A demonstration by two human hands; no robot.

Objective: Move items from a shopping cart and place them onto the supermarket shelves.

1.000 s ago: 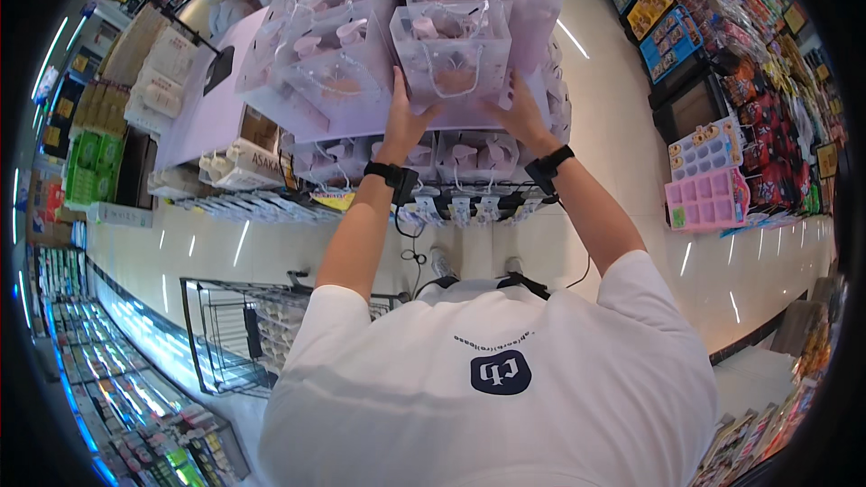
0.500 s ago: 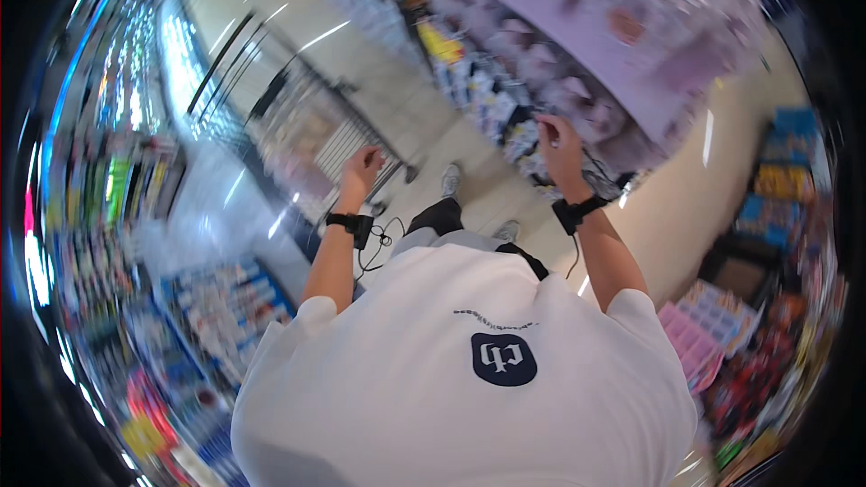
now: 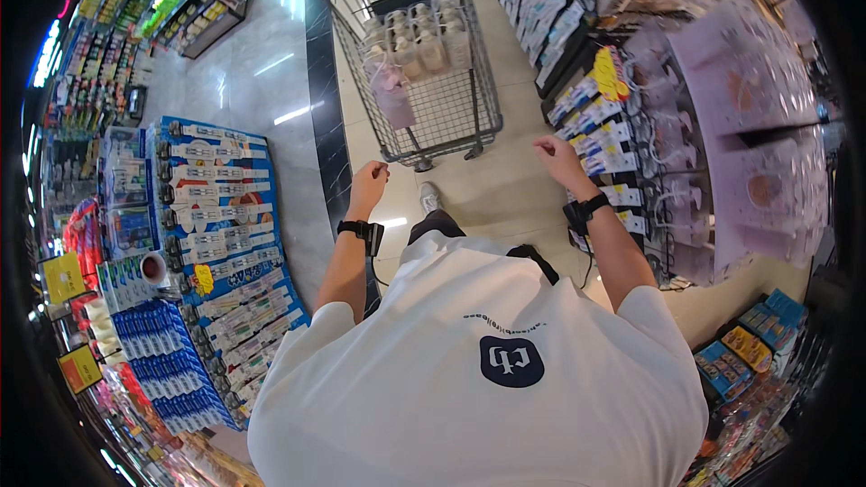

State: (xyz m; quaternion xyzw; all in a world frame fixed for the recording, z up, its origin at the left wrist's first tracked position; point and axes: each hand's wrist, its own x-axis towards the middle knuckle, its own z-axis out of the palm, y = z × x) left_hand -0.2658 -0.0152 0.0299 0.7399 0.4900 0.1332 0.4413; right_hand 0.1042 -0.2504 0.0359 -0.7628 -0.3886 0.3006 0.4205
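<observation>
Standing on pale glossy floor tiles (image 3: 271,81) crossed by a dark stripe, the person faces a wire shopping cart (image 3: 424,63) carrying clear-packed goods. Both hands are empty: the left hand (image 3: 368,188) loosely curled, the right hand (image 3: 557,160) half open, both just short of the cart. Product shelves (image 3: 686,126) flank the aisle.

Shopping cart (image 3: 424,81): grey wire mesh, upright on pale floor, just ahead of both sets of fingers, not touched. Basket holds clear packs of pale bottles (image 3: 417,41) at far end, one pink pack below them, nearer fingers.
</observation>
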